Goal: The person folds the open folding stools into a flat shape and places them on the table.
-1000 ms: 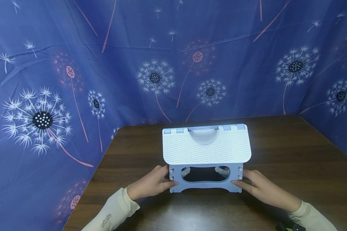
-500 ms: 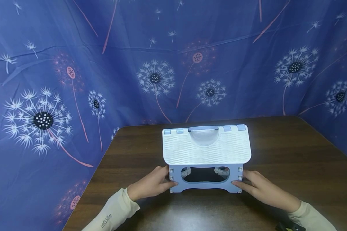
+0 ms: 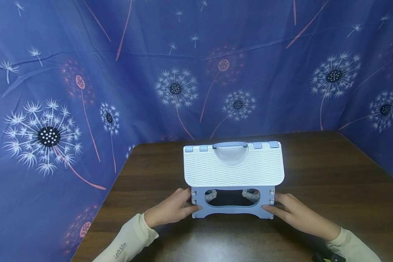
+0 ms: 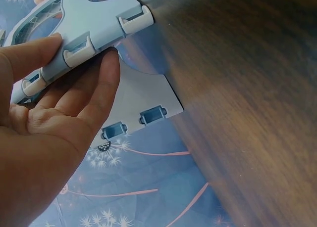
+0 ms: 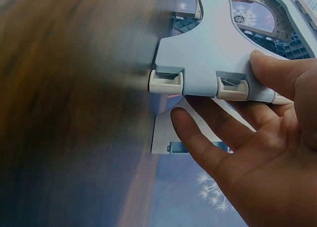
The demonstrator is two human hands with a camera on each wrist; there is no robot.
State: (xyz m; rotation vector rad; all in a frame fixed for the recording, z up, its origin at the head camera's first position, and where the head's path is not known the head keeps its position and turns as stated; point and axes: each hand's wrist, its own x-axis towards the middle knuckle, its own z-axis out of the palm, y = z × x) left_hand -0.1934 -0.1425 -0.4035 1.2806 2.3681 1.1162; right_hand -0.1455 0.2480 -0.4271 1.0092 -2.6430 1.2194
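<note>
A folding step stool (image 3: 234,174) stands on the table, its white woven-texture top tilted toward me and creased along the back, where a blue handle (image 3: 230,145) shows. Its light-blue front leg panel (image 3: 232,210) has an oval cutout. My left hand (image 3: 172,206) grips the panel's left edge, thumb in front and fingers behind. At the right edge my right hand (image 3: 294,213) pinches the panel the same way. Both wrist views show hinge tabs (image 4: 79,54) along the held edge, with the rear leg panel (image 5: 183,133) spread apart behind the fingers.
A brown wooden table (image 3: 157,160) lies under the stool. Behind it and at the sides hangs a blue dandelion-print cloth (image 3: 134,91). A small black and yellow object (image 3: 327,257) lies by the right sleeve at the bottom edge.
The blue handle at the back of the stool's top shows slightly more than a second ago. Both hands keep their places on the front panel.
</note>
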